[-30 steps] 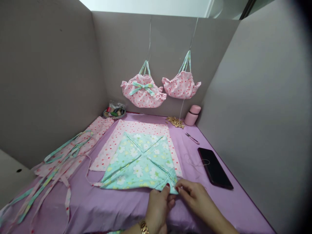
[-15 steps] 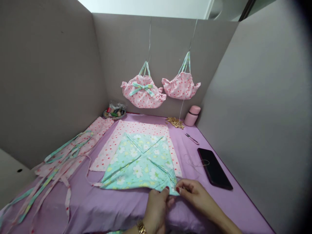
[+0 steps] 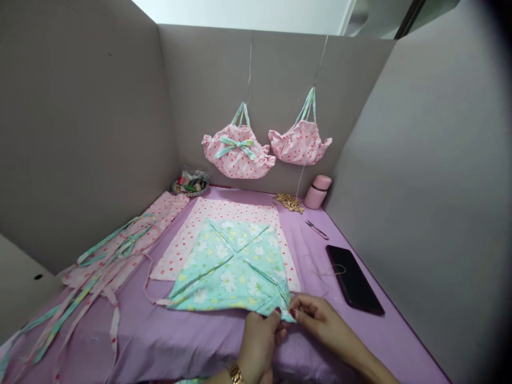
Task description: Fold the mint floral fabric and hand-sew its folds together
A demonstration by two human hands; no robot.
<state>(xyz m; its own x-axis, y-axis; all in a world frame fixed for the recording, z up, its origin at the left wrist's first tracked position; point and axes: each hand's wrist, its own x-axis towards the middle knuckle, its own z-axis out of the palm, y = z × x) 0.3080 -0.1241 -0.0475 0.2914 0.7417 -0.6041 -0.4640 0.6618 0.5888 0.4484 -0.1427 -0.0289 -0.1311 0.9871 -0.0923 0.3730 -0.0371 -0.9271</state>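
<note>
1. My left hand [image 3: 259, 335] pinches the near right corner of the folded mint floral cloth [image 3: 232, 272], fingers clenched on the fabric.
2. My right hand [image 3: 320, 322] grips the same corner from the other side, fingertips touching the left ones.
3. The cloth lies on the tabletop [image 3: 180, 341], overlapping a pink dotted cloth [image 3: 224, 210].
4. A black phone [image 3: 354, 280] lies to the right, snips [image 3: 317, 229] behind it.
5. Two pink pouches [image 3: 239, 150] hang on the back wall.
</note>
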